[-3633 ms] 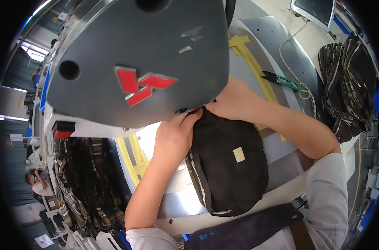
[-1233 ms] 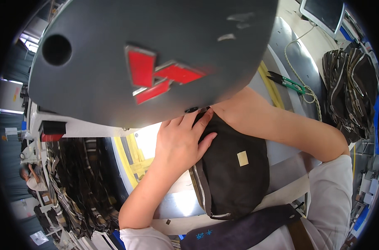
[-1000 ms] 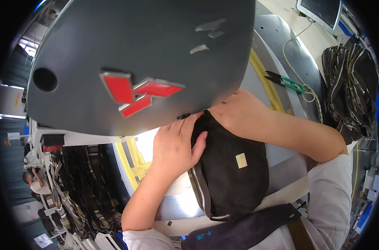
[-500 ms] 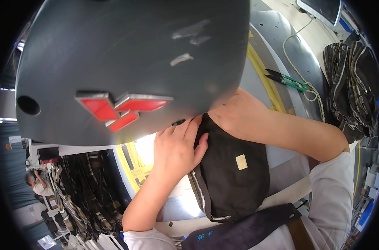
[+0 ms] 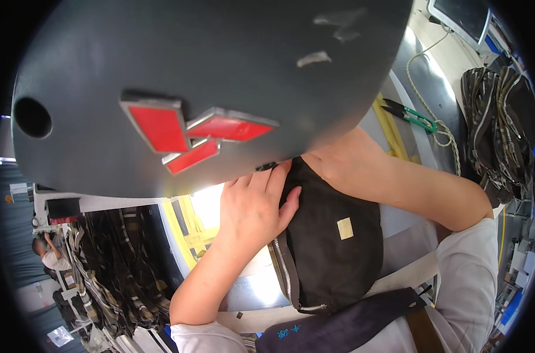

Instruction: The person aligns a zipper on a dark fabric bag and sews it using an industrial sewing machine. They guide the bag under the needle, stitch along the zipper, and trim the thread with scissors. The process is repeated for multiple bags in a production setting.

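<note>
A dark brown fabric piece (image 5: 338,265) lies beneath both hands, its upper end hidden under the large dark grey machine head (image 5: 232,65). A metal-toothed zipper (image 5: 286,273) runs down its left edge and turns along the bottom. On its face sits a small pale yellow patch (image 5: 345,228). My left hand (image 5: 252,206) rests on the left edge of the fabric, fingers stretched forward and thumb apart, fingertips partly covered by the machine head. My right hand (image 5: 351,162) is at the fabric's upper right edge; its fingers are hidden behind the machine head.
Green-handled thread snips (image 5: 417,119) and a pale cord (image 5: 416,76) lie at the right. Dark zippered pieces (image 5: 495,129) are heaped at far right, more dark fabric (image 5: 123,265) at left. Yellow tape (image 5: 391,132) marks the work surface. Another person (image 5: 52,253) is at far left.
The view has shifted slightly, so the machine head appears further right and larger. Both hands stay at nearly the same places on the fabric.
</note>
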Motion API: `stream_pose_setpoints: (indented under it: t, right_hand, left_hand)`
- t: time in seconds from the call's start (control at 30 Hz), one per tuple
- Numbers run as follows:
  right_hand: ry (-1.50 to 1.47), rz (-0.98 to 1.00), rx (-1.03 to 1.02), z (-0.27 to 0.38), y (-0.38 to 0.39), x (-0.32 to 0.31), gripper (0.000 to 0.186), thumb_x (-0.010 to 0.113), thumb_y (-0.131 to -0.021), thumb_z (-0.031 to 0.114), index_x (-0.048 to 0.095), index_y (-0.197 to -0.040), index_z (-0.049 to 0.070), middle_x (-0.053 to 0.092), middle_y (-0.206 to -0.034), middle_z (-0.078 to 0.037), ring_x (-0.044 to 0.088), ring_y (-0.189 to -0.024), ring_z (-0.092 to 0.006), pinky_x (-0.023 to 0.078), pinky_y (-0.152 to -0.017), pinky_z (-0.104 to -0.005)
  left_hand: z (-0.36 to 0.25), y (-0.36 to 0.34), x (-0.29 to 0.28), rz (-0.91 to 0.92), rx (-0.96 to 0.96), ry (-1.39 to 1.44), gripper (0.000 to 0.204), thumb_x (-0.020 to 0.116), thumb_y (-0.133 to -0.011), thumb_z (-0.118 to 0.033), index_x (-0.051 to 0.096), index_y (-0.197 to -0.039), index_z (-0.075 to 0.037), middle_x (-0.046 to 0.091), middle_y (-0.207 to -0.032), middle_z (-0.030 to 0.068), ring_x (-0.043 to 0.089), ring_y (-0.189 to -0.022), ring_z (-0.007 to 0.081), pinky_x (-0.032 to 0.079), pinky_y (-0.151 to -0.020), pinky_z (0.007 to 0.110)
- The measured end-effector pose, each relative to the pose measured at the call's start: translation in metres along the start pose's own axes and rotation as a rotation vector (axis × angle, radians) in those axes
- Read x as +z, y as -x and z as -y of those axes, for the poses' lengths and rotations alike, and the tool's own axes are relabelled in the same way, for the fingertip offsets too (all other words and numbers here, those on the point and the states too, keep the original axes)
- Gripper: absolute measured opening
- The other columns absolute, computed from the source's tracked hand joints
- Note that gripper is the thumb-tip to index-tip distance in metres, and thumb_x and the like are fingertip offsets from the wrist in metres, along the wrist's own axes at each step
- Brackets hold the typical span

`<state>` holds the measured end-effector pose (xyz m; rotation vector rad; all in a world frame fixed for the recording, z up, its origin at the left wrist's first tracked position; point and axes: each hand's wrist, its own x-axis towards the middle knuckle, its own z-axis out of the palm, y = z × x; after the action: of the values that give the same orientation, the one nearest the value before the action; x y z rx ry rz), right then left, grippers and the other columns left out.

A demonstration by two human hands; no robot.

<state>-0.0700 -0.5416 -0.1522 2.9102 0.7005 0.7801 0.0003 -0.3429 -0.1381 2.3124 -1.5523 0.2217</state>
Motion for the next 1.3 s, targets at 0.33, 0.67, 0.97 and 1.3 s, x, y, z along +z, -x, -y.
stream_pose_setpoints:
  t: [0.33,0.67,0.97,1.3]
  right_hand:
    - [0.022,0.042,-0.015,0.001,-0.002,-0.001,0.012,0.063,-0.073,0.014,0.068,-0.079,0.005,0.055,-0.085,-0.003,0.056,-0.077,-0.0168,0.042,-0.069,-0.0296]
    - [-0.006,0.025,0.006,-0.002,-0.004,-0.003,0.013,0.064,-0.070,0.014,0.069,-0.077,0.005,0.057,-0.087,-0.003,0.057,-0.079,-0.0174,0.045,-0.069,-0.0297]
    - [0.004,0.010,0.025,-0.003,-0.003,0.001,0.011,0.063,-0.070,0.013,0.068,-0.076,0.005,0.055,-0.084,-0.003,0.057,-0.079,-0.0168,0.046,-0.069,-0.0296]
    - [-0.012,0.009,0.049,-0.009,-0.007,0.006,0.012,0.063,-0.071,0.012,0.068,-0.079,0.004,0.056,-0.088,-0.003,0.057,-0.080,-0.0166,0.047,-0.070,-0.0295]
  left_hand:
    - [0.000,-0.002,-0.001,-0.001,0.015,0.006,0.043,0.075,-0.072,-0.017,0.064,-0.111,-0.002,0.063,-0.116,0.0087,0.064,-0.097,0.0276,0.049,-0.084,0.038]
    - [-0.001,-0.003,-0.003,0.046,-0.041,0.041,0.044,0.075,-0.072,-0.018,0.065,-0.112,-0.001,0.064,-0.114,0.0100,0.063,-0.100,0.0274,0.049,-0.087,0.039]
    - [0.001,-0.003,-0.001,-0.001,-0.035,0.031,0.043,0.075,-0.073,-0.018,0.065,-0.111,-0.001,0.065,-0.108,0.0119,0.064,-0.092,0.0303,0.050,-0.084,0.040]
    - [0.005,-0.004,0.004,-0.053,-0.030,0.013,0.043,0.074,-0.074,-0.020,0.064,-0.111,-0.001,0.066,-0.095,0.0123,0.065,-0.080,0.0322,0.052,-0.073,0.039]
